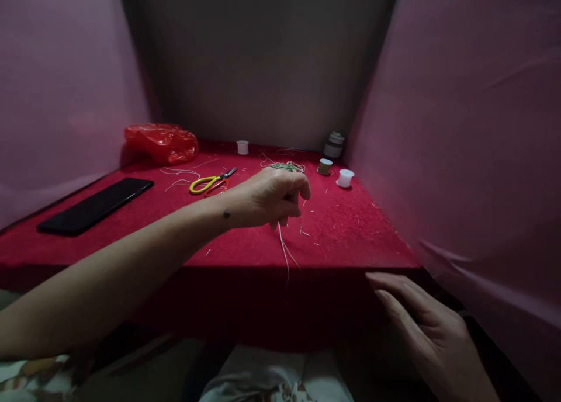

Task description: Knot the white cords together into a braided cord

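Note:
My left hand (280, 197) is closed above the red cloth, its fingers curled around thin pale threads (284, 247) whose loose ends hang down over the table's front edge. Just behind this hand lies a small heap of green and white cord (287, 166), partly covered by the hand. My right hand (432, 326) is at the lower right, in front of the table edge, with its fingers stretched out and nothing visible in it. Scissors (213, 183) with one yellow and one red handle rest left of my left hand, blades pointing away.
On the red tablecloth (363, 227) stand white spools (345, 178), an olive thread spool (324, 166) and a lidded jar (334, 145). A black phone (96, 206) and a red plastic bag (162, 143) lie at left. Pink sheets (473, 127) wall both sides. Thread scraps are scattered about.

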`<state>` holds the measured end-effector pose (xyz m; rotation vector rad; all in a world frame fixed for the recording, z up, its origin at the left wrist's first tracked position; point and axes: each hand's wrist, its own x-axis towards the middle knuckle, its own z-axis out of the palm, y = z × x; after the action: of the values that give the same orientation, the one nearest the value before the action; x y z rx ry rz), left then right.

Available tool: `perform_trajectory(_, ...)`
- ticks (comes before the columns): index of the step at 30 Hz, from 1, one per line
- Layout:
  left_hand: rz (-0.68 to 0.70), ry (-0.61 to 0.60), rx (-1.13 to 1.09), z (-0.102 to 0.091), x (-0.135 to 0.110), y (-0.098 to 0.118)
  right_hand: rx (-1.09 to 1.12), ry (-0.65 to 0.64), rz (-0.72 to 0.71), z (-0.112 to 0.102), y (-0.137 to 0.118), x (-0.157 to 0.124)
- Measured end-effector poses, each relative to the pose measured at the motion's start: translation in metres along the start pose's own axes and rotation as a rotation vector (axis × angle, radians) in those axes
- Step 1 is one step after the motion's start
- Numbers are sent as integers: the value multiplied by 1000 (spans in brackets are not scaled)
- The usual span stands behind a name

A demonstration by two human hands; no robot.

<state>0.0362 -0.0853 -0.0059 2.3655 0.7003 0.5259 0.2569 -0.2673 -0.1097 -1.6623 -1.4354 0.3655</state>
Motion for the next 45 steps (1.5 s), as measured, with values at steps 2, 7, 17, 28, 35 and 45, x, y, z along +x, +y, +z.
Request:
perform_trajectory(2, 18, -13, 53, 3, -1, 10, 149, -44, -79, 17, -36, 19)
perform_trajectory(7, 34, -51, 132, 4, 0, 20, 640, -304, -60, 63, -74, 69)
perform_trajectory(17, -92, -91, -25, 0, 6, -3, 960, -406, 272, 88, -69, 93)
perform_trajectory(28, -550, -25, -278, -26, 11, -96, 175, -209, 51, 26, -73, 158)
perform_trajectory(35, -834, 206, -894, 1, 16, -106, -261, -486, -54, 57, -87, 218)
perform_trajectory(45, -901, 163, -1027, 7, 30, -111, -212, -821, 102, 150, -63, 261)
